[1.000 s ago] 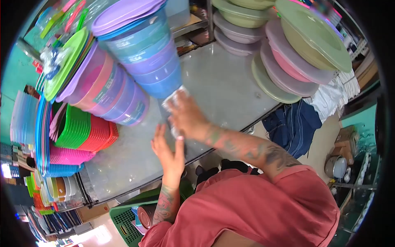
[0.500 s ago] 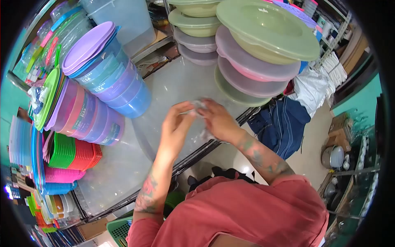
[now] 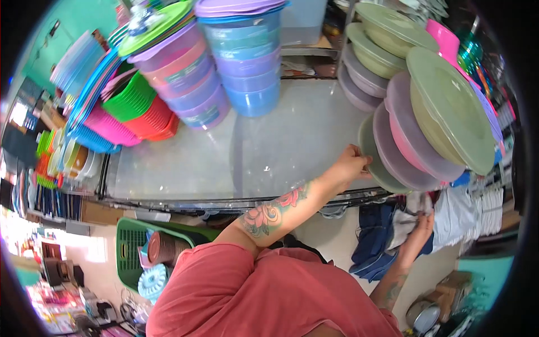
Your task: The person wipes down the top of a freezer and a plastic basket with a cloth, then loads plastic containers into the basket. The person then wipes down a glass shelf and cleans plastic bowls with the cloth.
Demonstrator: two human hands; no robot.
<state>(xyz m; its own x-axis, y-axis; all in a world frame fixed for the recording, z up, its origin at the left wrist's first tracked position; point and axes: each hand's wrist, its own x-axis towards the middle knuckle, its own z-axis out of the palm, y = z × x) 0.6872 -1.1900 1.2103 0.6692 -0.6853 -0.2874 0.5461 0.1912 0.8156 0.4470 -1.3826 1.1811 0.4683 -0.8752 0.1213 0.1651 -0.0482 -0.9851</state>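
Bright lower-left glare, dark curved edges

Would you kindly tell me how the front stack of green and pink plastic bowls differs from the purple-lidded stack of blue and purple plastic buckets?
The bowl stack has flaring rims; the bucket stack has straighter sides. The bowl stack mixes pale green and pink; the bucket stack shows blue and purple bands. The left hand is at the bowl stack's rim; no hand touches the bucket stack. Both rest on the grey tabletop.
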